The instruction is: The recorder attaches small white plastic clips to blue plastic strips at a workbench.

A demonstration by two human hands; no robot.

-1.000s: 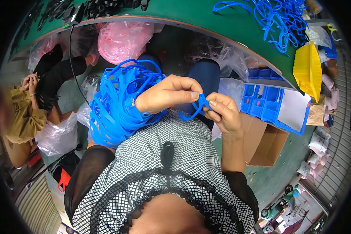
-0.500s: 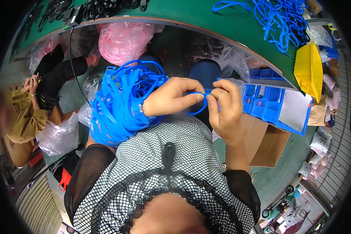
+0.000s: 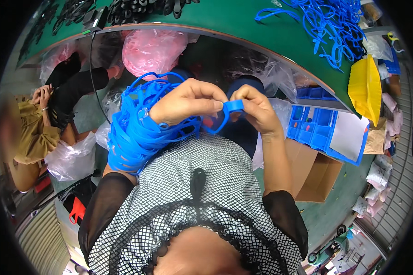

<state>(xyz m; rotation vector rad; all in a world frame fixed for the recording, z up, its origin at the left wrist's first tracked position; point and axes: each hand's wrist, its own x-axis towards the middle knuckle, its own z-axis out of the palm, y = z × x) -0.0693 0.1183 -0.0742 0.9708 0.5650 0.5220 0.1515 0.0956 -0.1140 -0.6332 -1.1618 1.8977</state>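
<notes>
A flat blue strap [image 3: 234, 106] bends into a loop between my two hands, in front of my chest. My left hand [image 3: 188, 101] pinches it between thumb and forefinger, and part of the loop hangs below those fingertips. From the other side, my right hand [image 3: 258, 110] grips the strap with its fingers curled in. A thick bundle of similar blue straps [image 3: 128, 133] is looped around my left forearm, covering it from the wrist down toward the elbow.
Ahead lies a green table [image 3: 225, 20] with black straps [image 3: 128, 10] and a tangle of blue straps [image 3: 330, 27]. A yellow bin [image 3: 364, 89] sits at its right edge. Blue compartment trays [image 3: 309, 126] and a cardboard box [image 3: 319, 178] are right. A seated person [image 3: 36, 121] is left.
Both hands have shifted to the left, the right one also upward. The strap between them has turned, so its broad flat side now shows at the right fingertips.
</notes>
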